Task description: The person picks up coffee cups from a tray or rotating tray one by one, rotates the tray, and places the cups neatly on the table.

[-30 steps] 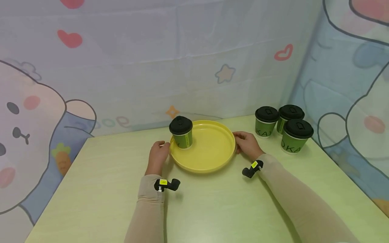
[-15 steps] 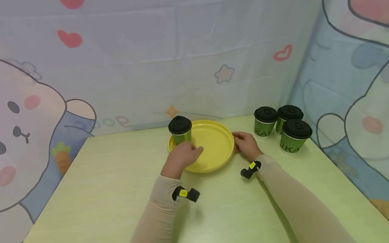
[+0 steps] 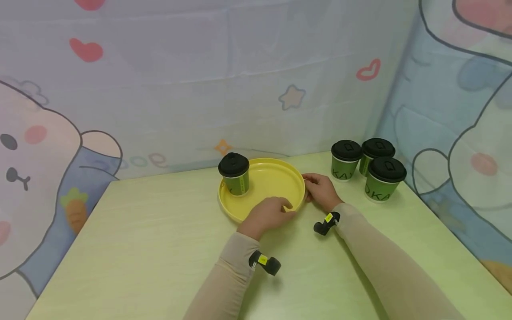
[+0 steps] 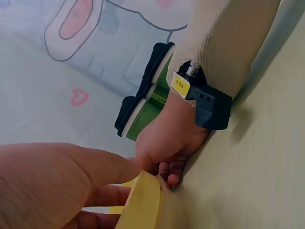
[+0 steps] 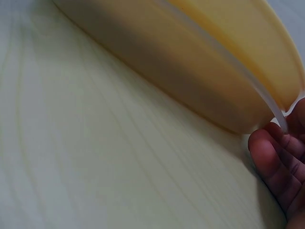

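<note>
A round yellow tray point(image 3: 276, 180) lies toward the back of the table. On its left side stands a green paper cup with a black lid point(image 3: 235, 175). My left hand point(image 3: 267, 216) reaches across the tray's near right rim, thumb and fingers spread apart. In the left wrist view its thumb point(image 4: 114, 167) is at the rim, the fingers partly hidden behind. My right hand point(image 3: 321, 191) pinches the tray's right edge with curled fingers. A pale strip point(image 5: 255, 78) runs along that edge to the fingertips; I cannot tell whether it is part of the rim.
Several things surround the work: three more lidded green cups, one at the left point(image 3: 345, 161), one behind point(image 3: 376, 153) and one in front point(image 3: 385, 180), stand close together to the right. A printed cloth point(image 3: 180, 89) hangs behind the table point(image 3: 140, 249).
My left hand has left the tray's left edge and swung right, past the cup, to the near right rim. The right hand stays at the right edge. Tray and cups keep their places.
</note>
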Motion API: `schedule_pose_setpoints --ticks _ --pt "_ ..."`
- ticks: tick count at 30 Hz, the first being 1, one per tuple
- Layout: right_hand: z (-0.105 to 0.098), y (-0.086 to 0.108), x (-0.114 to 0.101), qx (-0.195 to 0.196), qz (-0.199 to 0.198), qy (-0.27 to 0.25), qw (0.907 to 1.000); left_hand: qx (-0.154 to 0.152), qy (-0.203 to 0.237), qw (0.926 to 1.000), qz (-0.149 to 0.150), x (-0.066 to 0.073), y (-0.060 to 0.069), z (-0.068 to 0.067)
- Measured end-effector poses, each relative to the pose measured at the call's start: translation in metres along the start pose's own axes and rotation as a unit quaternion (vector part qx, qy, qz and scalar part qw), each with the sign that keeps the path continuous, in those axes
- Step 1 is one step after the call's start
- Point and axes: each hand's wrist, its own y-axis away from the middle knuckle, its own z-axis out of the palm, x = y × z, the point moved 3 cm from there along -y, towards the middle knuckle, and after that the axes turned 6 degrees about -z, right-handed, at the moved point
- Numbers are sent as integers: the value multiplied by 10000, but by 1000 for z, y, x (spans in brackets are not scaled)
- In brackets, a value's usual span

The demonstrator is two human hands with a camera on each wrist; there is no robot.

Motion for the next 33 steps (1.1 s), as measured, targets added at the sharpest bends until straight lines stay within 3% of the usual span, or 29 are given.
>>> schedule_pose_setpoints --ticks 10,24,33 --pt "0 -1 -2 -24 -35 121 9999 -125 12 9997 229 -5 4 -4" --pt "0 -3 4 -77 96 17 9999 -474 82 9966 675 -22 12 -15" --pt "0 13 -33 -188 116 54 9997 -701 292 9926 951 -33 21 -25"
